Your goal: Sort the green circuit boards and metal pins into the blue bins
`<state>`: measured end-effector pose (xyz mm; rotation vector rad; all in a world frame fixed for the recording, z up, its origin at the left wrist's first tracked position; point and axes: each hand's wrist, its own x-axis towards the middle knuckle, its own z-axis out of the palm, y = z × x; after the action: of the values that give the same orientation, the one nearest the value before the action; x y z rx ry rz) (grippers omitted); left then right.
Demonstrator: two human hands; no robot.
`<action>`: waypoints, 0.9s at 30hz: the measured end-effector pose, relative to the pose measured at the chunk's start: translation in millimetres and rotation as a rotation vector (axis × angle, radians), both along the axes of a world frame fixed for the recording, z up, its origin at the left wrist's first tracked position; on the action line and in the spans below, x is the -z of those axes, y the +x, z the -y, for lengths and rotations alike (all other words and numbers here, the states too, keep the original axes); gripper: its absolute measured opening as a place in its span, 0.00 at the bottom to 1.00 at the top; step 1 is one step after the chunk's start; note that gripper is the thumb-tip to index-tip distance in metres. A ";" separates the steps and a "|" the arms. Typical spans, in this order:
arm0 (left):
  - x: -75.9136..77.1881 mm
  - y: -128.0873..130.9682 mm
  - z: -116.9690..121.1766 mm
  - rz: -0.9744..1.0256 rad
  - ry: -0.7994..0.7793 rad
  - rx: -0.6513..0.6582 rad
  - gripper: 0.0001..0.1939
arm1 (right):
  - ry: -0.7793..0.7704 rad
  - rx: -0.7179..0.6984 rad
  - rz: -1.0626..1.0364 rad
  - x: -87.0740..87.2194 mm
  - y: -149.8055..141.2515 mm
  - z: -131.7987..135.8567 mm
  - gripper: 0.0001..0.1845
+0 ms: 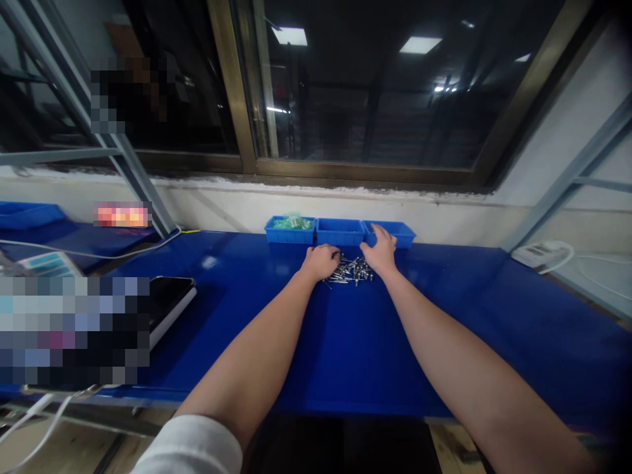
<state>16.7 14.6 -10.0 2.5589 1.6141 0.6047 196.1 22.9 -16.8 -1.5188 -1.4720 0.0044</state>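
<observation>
So the left hand (320, 263) is right around the middle of the frame, fingers curled down at the left edge of a loose pile of thin, shiny silver metal pieces (353, 270) — can't tell if it's actually pinching any of them. The right hand (381, 251) is just to the right, at the other side of the pile, thumb held apart from the fingers and the fingers bent forward in front of a blue rectangular plastic bin (402, 235). Can't make out anything in its grip.

The pile sits on a glossy blue tabletop (345, 349), between the two hands. Right behind it there's a row of three bins against the white wall (222, 214): the one by the right hand, a blue plastic middle bin (340, 232), and a blue plastic left bin (290, 235) with green, clear-looking plastic stuff (295, 222) in it.

Further out, a dark flat device with a pale edge (170, 299) lies on the left side of the frame, partly lost under pixelation. Another blue plastic tray (29, 215) is at the far left, above a white cable (113, 254) that runs across that side. Over on the right of the frame there's a white power strip-like block (542, 253) with a pale cord by the grey metal frame (557, 191). Up top is a big dark window with a brownish metal frame (365, 172) — ceiling lights reflecting in the glass.
</observation>
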 end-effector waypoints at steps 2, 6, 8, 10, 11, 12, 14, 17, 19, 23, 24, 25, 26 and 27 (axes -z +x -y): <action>-0.7 0.5 0.6 -0.006 -0.008 0.013 0.18 | 0.016 -0.062 0.022 0.7 -0.5 -1.5 0.20; -0.4 0.6 1.1 -0.008 -0.008 0.045 0.17 | -0.101 -0.194 0.103 5.1 -2.8 -4.4 0.11; -0.2 0.4 1.2 -0.009 -0.006 0.057 0.17 | -0.162 -0.223 0.161 7.4 -4.2 -5.4 0.11; -0.5 0.3 1.6 -0.010 -0.007 0.065 0.17 | -0.199 -0.245 0.224 9.0 -5.2 -6.3 0.11; -0.9 0.3 1.9 -0.011 -0.011 0.067 0.17 | -0.210 -0.255 0.252 9.5 -5.5 -6.7 0.12; -1.4 0.3 2.2 -0.011 -0.013 0.068 0.17 | -0.217 -0.263 0.277 10.0 -5.7 -7.1 0.12; -2.3 0.2 2.6 -0.006 -0.020 0.067 0.17 | -0.223 -0.279 0.308 10.9 -5.7 -8.0 0.15; -2.5 -0.4 2.2 0.013 -0.029 0.075 0.16 | -0.241 -0.309 0.343 12.6 -5.6 -9.3 0.19; -1.6 -1.1 1.2 0.025 -0.027 0.090 0.15 | -0.256 -0.326 0.377 13.4 -6.1 -9.7 0.20; 0.1 -2.4 -0.6 0.046 -0.007 0.123 0.14 | -0.291 -0.354 0.430 13.5 -8.4 -8.5 0.20; 0.1 -2.4 -0.6 0.049 -0.005 0.126 0.14 | -0.299 -0.358 0.438 13.3 -9.1 -7.9 0.19; -0.1 -2.4 -0.4 0.051 -0.005 0.126 0.14 | -0.307 -0.361 0.445 13.0 -9.8 -7.3 0.19; -0.4 -2.2 0.0 0.051 -0.007 0.122 0.13 | -0.314 -0.360 0.449 12.8 -10.3 -6.8 0.18; -0.9 -2.0 0.5 0.052 -0.008 0.116 0.13 | -0.318 -0.358 0.450 12.7 -10.7 -6.4 0.18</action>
<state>14.7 14.1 -9.2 2.5857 1.4377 0.6472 185.4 29.3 -29.6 -1.5453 -2.1762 0.1221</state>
